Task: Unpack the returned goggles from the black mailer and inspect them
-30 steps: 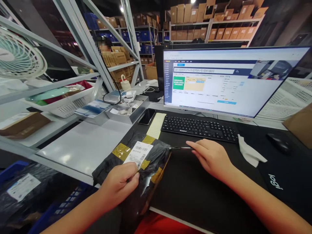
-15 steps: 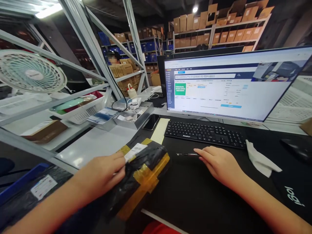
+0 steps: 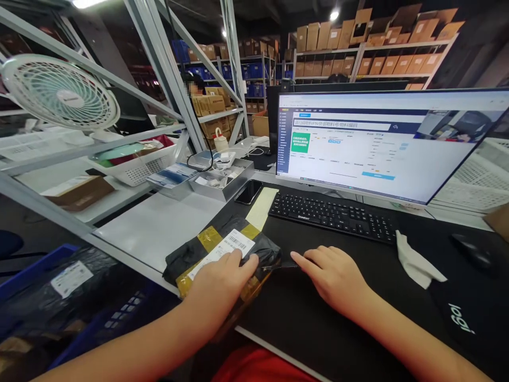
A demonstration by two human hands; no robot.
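A parcel (image 3: pixel 260 247) in black plastic, banded with yellow-brown tape and bearing a white barcode label (image 3: pixel 238 241), lies at the desk's left side, label up. My left hand (image 3: pixel 222 278) presses on top of it, fingers curled over the label and the thumb towards the right side, holding it down. My right hand (image 3: pixel 332 273) is closed around a slim dark knife-like tool (image 3: pixel 287 265), index finger stretched along it. The tool's tip is at the parcel's right edge; whether it has entered the plastic I cannot tell.
Behind the hands are a keyboard (image 3: pixel 332 215), a monitor (image 3: pixel 342 154), a yellow paper strip (image 3: pixel 262 208) and a phone (image 3: pixel 248 192). A white tissue (image 3: pixel 417 262) and a mouse (image 3: pixel 471 251) lie right. A blue crate (image 3: pixel 89 347) with a black-wrapped parcel (image 3: pixel 35 292) stands lower left.
The parcel has been turned flatter, its label now facing up. My left hand has shifted right onto its top. My right hand has brought the tool left to the parcel's edge.
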